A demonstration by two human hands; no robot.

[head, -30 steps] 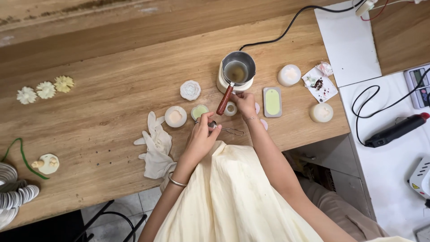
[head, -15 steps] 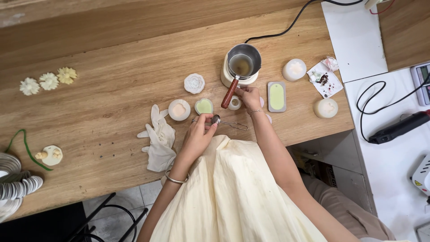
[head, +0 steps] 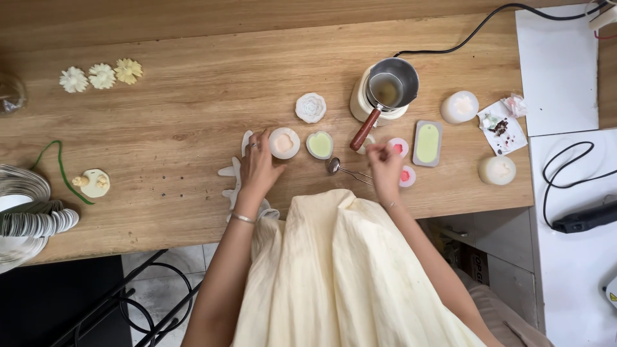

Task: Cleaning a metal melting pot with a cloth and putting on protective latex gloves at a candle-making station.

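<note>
**Wooden worktop, moulds and a small melting pot**

Wooden worktop point(head: 160, 128) fills most of the view, with a white side table point(head: 559, 64) to the right carrying black cables. A person in a pale yellow garment point(head: 347, 276) leans in from below. Stacked metal rings point(head: 29, 212) sit at the far left edge, beside a green cord point(head: 61, 170) and a small cream figure point(head: 95, 183). White gloves point(head: 234, 183) lie under the left wrist.

A steel pot point(head: 389, 87) with a red handle stands on its pale base behind the hands, the handle slanting down between them. Right of it sit a round white candle point(head: 459, 106), a green rectangular mould point(head: 427, 143), another round candle point(head: 497, 170) and a paper with dried bits point(head: 501, 125). Three wax flowers point(head: 101, 75) lie at top left; a white rose mould point(head: 311, 107) lies near the pot.

Left hand point(head: 257, 167) rests on the worktop, its fingers spread loosely and touching the peach round mould point(head: 284, 142); a green heart mould point(head: 319, 144) is just beside it. Right hand point(head: 385, 164) has its fingers pinched together over two pink moulds point(head: 400, 148), partly hiding them; whether they hold anything I cannot tell. A small metal spoon point(head: 334, 166) lies between the hands.
</note>
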